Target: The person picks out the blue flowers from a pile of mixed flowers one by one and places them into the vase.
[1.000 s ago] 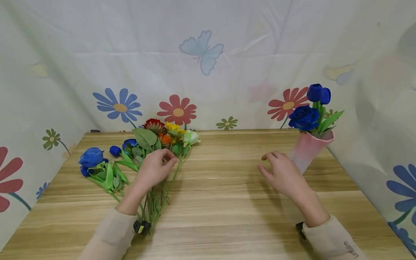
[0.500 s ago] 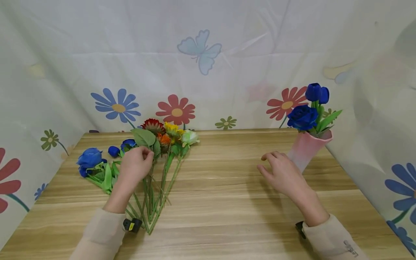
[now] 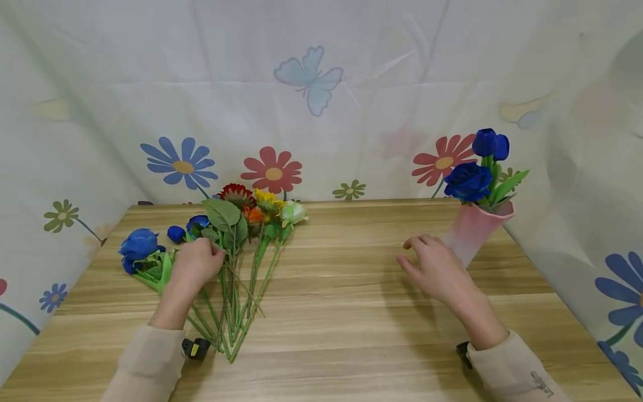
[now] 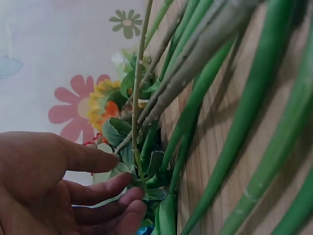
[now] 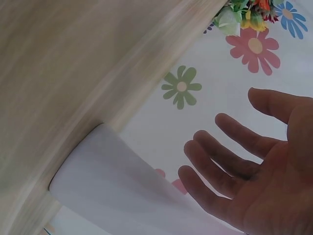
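Observation:
My left hand (image 3: pixel 197 262) is over the left part of a pile of artificial flowers, at the leaves and stems (image 4: pixel 195 107). In the left wrist view a gap shows between its thumb and loosely bent fingers (image 4: pixel 105 188), with nothing held there. Red, orange, yellow and white blooms (image 3: pixel 268 204) lie at the pile's far end. Blue flowers (image 3: pixel 140 244) lie to the left of this hand. My right hand (image 3: pixel 439 273) hangs relaxed beside a pink-and-white vase (image 3: pixel 477 231), fingers apart and holding nothing. A blue rose (image 3: pixel 468 181) and blue tulips (image 3: pixel 491 143) stand in the vase.
The wooden table (image 3: pixel 341 312) spans between the two hands, with bare wood there. A curtain (image 3: pixel 377 100) printed with flowers and a butterfly hangs behind the table and along both sides. A small black device (image 3: pixel 196 349) sits at the left wrist.
My left hand has drawn left and slightly toward me, off the middle of the pile, and turned over the stems at its left. The right hand has stayed where it was.

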`<state>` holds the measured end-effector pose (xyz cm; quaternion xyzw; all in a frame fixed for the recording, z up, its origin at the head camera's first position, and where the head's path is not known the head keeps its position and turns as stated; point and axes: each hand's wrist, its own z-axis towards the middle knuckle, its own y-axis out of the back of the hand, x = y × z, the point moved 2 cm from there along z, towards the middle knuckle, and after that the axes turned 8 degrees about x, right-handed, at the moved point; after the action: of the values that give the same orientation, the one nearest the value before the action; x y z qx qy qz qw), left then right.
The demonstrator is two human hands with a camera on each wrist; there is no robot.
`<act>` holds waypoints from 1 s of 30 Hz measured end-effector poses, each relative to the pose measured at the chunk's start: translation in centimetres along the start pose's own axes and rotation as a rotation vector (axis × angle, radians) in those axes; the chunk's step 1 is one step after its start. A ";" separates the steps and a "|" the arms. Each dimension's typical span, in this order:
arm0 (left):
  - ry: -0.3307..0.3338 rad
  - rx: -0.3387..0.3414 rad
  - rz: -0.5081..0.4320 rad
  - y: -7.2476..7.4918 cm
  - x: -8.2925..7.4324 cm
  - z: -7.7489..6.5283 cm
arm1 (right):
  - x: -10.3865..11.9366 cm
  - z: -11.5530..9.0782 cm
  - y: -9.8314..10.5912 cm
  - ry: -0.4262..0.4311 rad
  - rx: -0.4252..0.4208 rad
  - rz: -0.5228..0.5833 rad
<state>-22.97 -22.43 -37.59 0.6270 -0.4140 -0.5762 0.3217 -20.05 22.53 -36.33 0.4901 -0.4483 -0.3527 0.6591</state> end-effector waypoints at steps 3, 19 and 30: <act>0.018 0.024 0.016 0.0 0.1 0.0 | 0.0 0.0 0.0 0.003 0.001 -0.003; 0.149 0.118 0.089 -0.1 0.1 0.3 | -0.2 -0.1 0.1 0.001 0.014 0.003; 0.145 0.148 0.032 -0.3 0.4 0.6 | -0.2 -0.2 0.2 0.008 0.005 0.002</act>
<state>-23.54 -22.61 -38.13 0.6825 -0.4410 -0.4918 0.3128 -19.94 22.81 -36.22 0.4926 -0.4470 -0.3488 0.6602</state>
